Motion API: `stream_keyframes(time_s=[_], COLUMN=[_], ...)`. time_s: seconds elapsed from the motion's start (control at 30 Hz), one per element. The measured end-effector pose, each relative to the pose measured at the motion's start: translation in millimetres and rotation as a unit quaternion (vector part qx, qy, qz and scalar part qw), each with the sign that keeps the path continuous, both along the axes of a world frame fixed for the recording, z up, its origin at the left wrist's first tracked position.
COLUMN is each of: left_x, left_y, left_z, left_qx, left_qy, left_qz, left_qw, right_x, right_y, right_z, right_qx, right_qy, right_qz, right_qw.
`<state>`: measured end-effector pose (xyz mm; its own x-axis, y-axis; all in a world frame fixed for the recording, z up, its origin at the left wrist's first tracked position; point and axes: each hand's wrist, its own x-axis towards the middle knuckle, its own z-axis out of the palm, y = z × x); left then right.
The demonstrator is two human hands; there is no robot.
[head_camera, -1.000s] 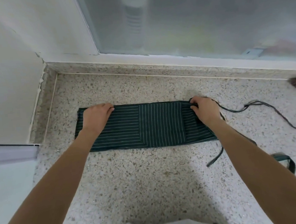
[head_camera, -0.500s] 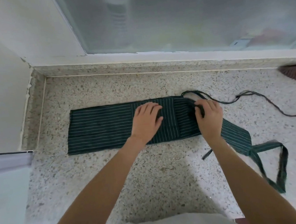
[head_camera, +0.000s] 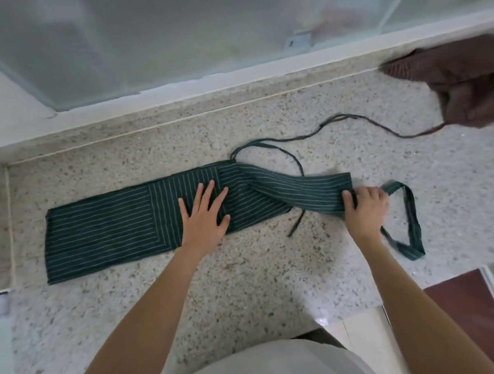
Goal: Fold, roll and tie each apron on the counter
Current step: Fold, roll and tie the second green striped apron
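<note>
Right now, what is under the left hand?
The left hand presses flat on the folded green striped apron, which lies on the counter. The cloth beneath the palm is hidden.

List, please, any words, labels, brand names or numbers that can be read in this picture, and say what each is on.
None can be read.
Green striped apron: stripes only, no label showing.
Brown apron: no print showing.
Shapes behind the frosted glass: too blurred to tell.

A dark green striped apron (head_camera: 107,232) is lying folded into a long band, flat under the left fingers (head_camera: 207,195), its bib end curling in the right fingers (head_camera: 359,196).
</note>
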<state>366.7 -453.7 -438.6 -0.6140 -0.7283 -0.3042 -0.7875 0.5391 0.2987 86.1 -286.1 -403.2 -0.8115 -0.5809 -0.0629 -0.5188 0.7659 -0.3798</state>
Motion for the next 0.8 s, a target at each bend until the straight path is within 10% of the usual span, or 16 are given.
stream_keyframes(time_s=[0.4, 0.6, 0.8], left_x=[8.3, 5.8, 41.3], left_y=[11.4, 13.5, 11.2], left_z=[-3.3, -0.5, 17.2], left_qx=[0.006, 0.001, 0.049], left_qy=[-0.044, -0.01, 0.175], left_qz=[-0.015, -0.015, 0.164], left_qw=[0.999, 1.0, 0.969], right_x=[-49.8, -36.7, 90.5], right_y=[-12.5, -4.4, -55.7], right_z=[-22.0, -16.0, 4.1], right_qx=[0.13, -0.04, -0.162], right_qy=[0.037, 0.122, -0.031], right_qz=[0.087, 0.104, 0.297], right_qw=[0.987, 0.986, 0.941])
